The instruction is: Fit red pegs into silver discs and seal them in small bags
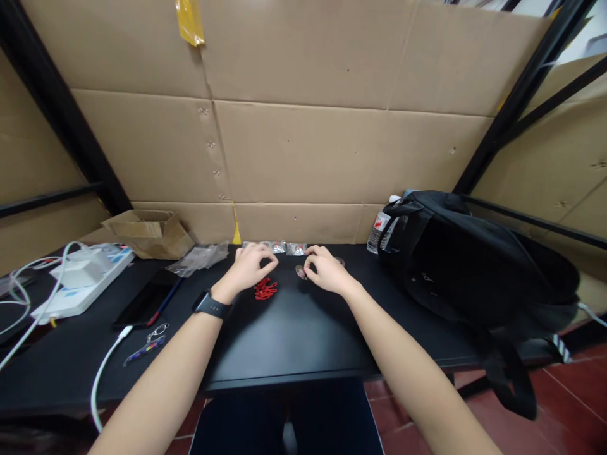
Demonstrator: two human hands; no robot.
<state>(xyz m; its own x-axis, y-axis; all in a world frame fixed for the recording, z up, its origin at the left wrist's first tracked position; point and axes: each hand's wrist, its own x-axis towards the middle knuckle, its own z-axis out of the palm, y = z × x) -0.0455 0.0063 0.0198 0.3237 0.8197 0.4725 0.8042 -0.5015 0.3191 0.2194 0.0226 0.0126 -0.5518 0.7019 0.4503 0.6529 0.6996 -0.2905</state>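
Observation:
My left hand (253, 264) is raised over the table, its thumb and index fingertip brought together in a pinch; whatever is between them cannot be made out. Just below and to the right of it lies a bunched red cord (265, 289) on the black table (284, 344). My right hand (325, 268) pinches a small round disc (300, 272), coin-like with a patterned face, at its edge. Behind the two hands, small clear packets (296, 249) with round items inside lie in a row along the cardboard wall.
At left are a power strip (102, 287), a phone (145, 300) on a white cable, a pen (164, 302), a keychain (147, 346), plastic bags (202, 258) and an open cardboard box (148, 232). A black backpack (474, 259) and a water bottle (378, 230) stand at right.

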